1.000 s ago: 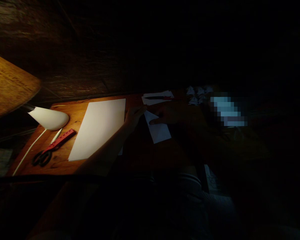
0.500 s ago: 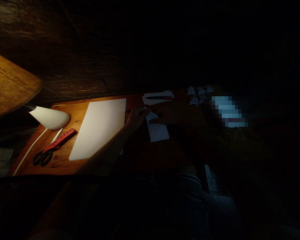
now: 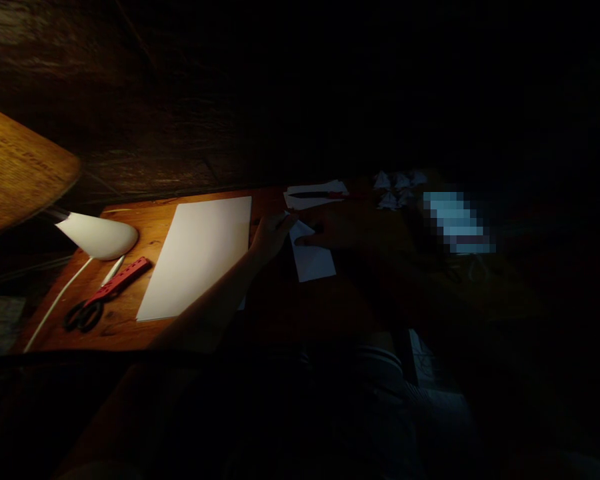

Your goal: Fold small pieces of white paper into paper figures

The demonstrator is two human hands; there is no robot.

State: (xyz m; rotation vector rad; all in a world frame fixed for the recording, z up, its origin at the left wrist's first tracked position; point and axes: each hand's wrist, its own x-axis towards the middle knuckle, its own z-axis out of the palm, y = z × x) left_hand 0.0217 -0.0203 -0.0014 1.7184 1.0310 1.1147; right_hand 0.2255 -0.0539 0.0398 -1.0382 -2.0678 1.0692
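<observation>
A small white folded paper [image 3: 313, 259] lies on the wooden table [image 3: 145, 327] in dim light. My left hand [image 3: 269, 235] is at its upper left corner, fingers curled and pinching the paper's edge. My right hand [image 3: 337, 230] lies in deep shadow on the paper's top right, fingertips pressing it down. Its fingers are only faintly visible.
A large white sheet [image 3: 200, 257] lies left of my hands. Further left are a white lamp head [image 3: 97, 235], red-handled scissors [image 3: 103, 297] and a white cord [image 3: 55, 303]. More paper pieces [image 3: 315, 195] and small folded shapes [image 3: 397, 187] sit at the back.
The small paper has been shifted slightly up and left and its top edge folded under my fingers. Both hands stayed at its top edge.
</observation>
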